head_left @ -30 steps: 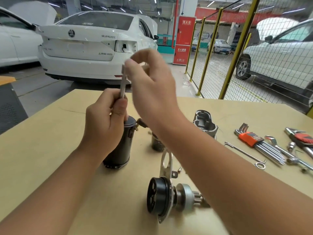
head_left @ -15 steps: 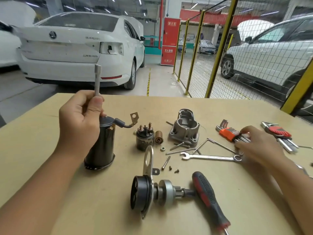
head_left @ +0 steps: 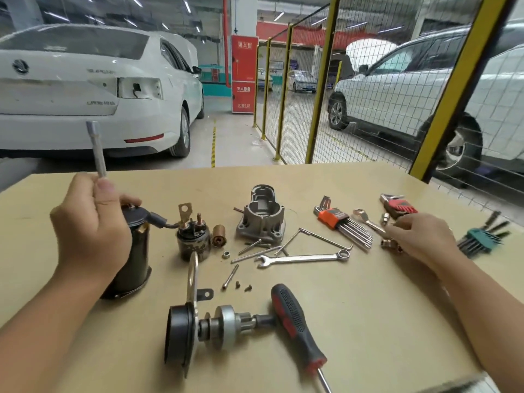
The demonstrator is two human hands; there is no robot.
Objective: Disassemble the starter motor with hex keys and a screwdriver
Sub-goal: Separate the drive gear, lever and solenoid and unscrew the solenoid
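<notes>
My left hand (head_left: pixel 90 225) grips a silver socket extension bar (head_left: pixel 97 148) that stands upright, and rests against the black motor body (head_left: pixel 133 259) standing on the table at the left. My right hand (head_left: pixel 419 236) lies far right among small sockets (head_left: pixel 387 243); whether its fingers hold one I cannot tell. The solenoid (head_left: pixel 194 239), the grey nose housing (head_left: pixel 262 217) and the drive gear assembly (head_left: pixel 198 333) lie apart on the table. A red and black screwdriver (head_left: pixel 295 324) lies at the front. An orange hex key set (head_left: pixel 343 225) sits right of centre.
A combination wrench (head_left: pixel 303 258), an L-shaped rod (head_left: pixel 317 238), loose bolts and screws (head_left: pixel 231 276) lie mid-table. A red hex key set (head_left: pixel 398 207) and a green one (head_left: pixel 482 236) are at far right. Beyond the tan table (head_left: pixel 382 321) are cars and a yellow mesh fence.
My right hand left the bar and travelled right, past the orange hex keys to the small sockets. My left hand still holds the bar upright.
</notes>
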